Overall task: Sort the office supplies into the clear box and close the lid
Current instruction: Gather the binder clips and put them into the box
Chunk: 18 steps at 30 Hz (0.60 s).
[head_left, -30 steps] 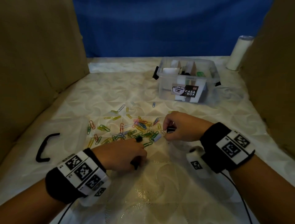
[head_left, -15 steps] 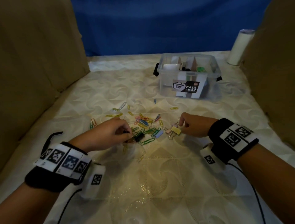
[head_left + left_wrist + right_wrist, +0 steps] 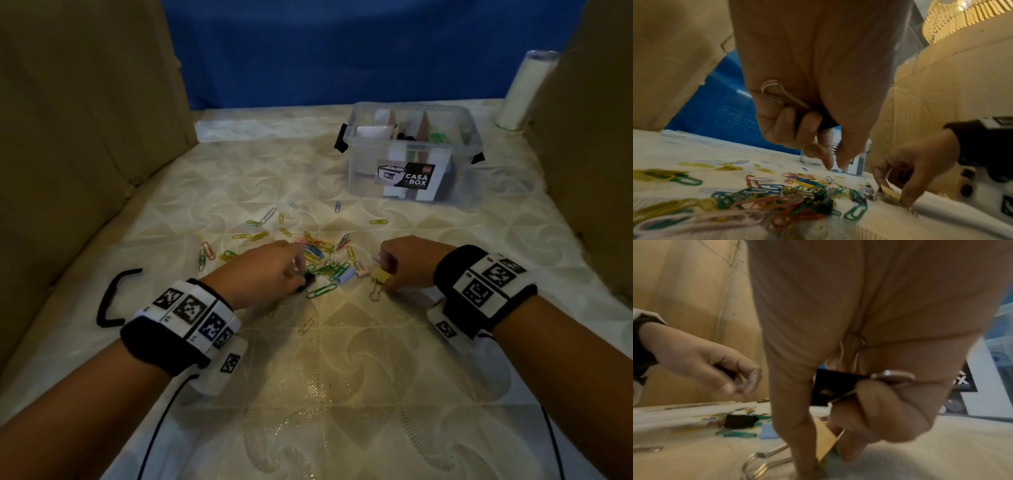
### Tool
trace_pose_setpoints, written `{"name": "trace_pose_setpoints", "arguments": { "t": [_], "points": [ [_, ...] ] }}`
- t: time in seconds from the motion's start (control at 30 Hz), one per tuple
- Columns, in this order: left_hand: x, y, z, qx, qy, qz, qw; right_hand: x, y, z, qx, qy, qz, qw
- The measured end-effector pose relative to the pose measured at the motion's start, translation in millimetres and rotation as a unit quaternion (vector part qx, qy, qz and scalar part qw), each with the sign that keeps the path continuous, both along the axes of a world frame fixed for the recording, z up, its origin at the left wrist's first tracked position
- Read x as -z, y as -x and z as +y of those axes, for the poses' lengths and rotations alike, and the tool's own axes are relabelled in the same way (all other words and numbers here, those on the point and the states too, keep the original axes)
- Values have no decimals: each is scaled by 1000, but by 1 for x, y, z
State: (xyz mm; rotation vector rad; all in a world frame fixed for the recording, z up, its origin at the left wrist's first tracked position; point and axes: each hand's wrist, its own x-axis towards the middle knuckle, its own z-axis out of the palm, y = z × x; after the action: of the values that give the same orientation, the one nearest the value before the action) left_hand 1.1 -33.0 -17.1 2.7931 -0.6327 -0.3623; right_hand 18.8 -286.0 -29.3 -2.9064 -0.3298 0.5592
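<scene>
Right hand [image 3: 406, 262]: thumb and forefinger pinch a yellow binder clip [image 3: 379, 276] that rests on the cream patterned tablecloth [image 3: 342, 377]; its wire handles [image 3: 764, 460] lie flat on the cloth toward the wearer. In the right wrist view, the curled remaining fingers [image 3: 879, 410] of the same hand clamp a black binder clip [image 3: 828, 386] against the palm.

Left hand [image 3: 270, 274]: fingers are curled, with thumb and forefinger tips extended down toward the pile. In the left wrist view, a dark object and a wire handle [image 3: 774, 94] are held inside the curled fingers. Another black binder clip [image 3: 308, 279] lies on the cloth just beside the fingertips; contact cannot be determined.

Loose supplies: multicoloured wire paper clips [image 3: 318, 250] are scattered between and beyond the hands. A light blue binder clip [image 3: 346, 275] and a pink binder clip [image 3: 361, 270] lie between the two hands.

Clear plastic storage box [image 3: 411, 154]: located at the far side of the cloth, well apart from the pile, open, with cardboard dividers and items inside. The clear lid [image 3: 68, 294] with its black latch lies flat at the left of the cloth.
</scene>
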Motion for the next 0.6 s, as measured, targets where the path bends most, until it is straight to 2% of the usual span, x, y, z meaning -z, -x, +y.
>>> {"name": "trace_pose_setpoints", "arguments": {
  "t": [0.17,0.27,0.33,0.4,0.47,0.6],
  "points": [
    [-2,1,-12,103,-164,-44,980,-11,3,-10,36,-80,-47,995],
    [0,-5,-15,123,-188,-72,972,-14,3,-11,58,-162,-80,982],
    [1,-10,-14,123,-182,-71,973,-14,2,-10,96,-265,-75,957],
    [-1,-16,-8,108,-134,-65,983,-16,5,-7,145,-405,-39,902],
    [-7,-22,2,64,-39,-51,996,-17,7,-5,173,-541,26,823],
    [-14,-27,21,-60,112,-2,992,-14,9,1,230,-689,136,673]
  ]
}}
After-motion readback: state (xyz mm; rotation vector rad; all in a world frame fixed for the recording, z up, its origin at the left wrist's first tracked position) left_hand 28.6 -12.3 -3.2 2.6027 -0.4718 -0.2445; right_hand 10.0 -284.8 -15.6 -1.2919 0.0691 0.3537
